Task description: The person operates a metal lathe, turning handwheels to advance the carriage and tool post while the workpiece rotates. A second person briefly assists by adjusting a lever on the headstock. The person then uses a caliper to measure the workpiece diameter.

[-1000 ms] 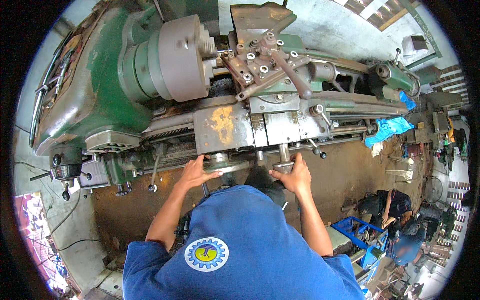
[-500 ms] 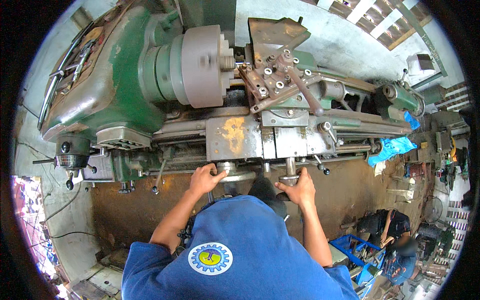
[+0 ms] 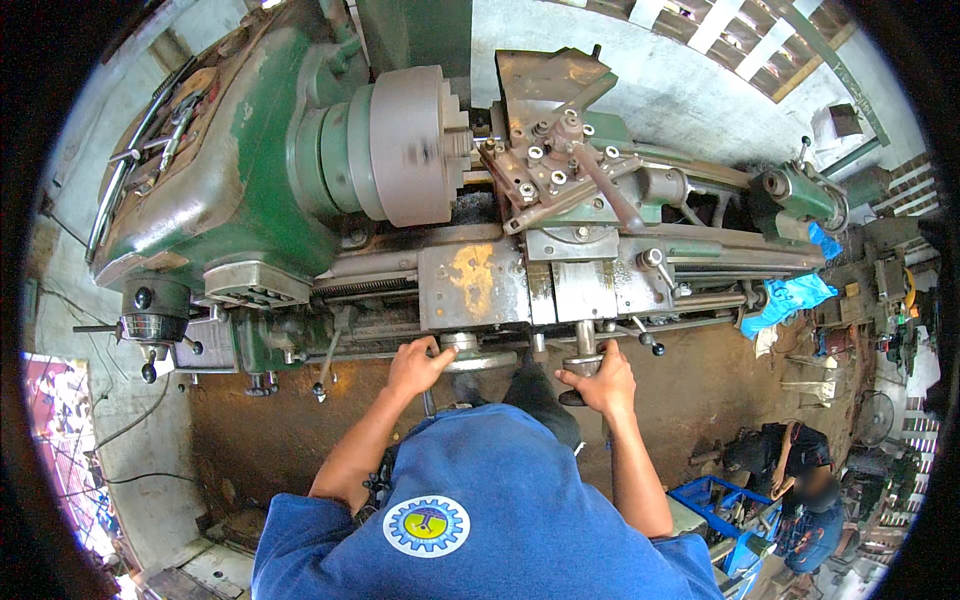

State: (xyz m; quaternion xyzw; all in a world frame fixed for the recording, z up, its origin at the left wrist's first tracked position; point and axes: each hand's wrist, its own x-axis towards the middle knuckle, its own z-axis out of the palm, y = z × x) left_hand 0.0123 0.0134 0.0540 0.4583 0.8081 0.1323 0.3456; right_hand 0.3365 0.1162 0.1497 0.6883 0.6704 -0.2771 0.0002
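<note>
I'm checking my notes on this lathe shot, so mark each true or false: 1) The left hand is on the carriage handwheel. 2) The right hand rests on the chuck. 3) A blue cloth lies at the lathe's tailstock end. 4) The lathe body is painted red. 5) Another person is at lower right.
1) True: the left hand grips the carriage handwheel.
2) False: the right hand holds the cross-slide handle; the chuck is untouched.
3) True: the blue cloth lies there.
4) False: the lathe body is green.
5) True: another person is there.
</note>
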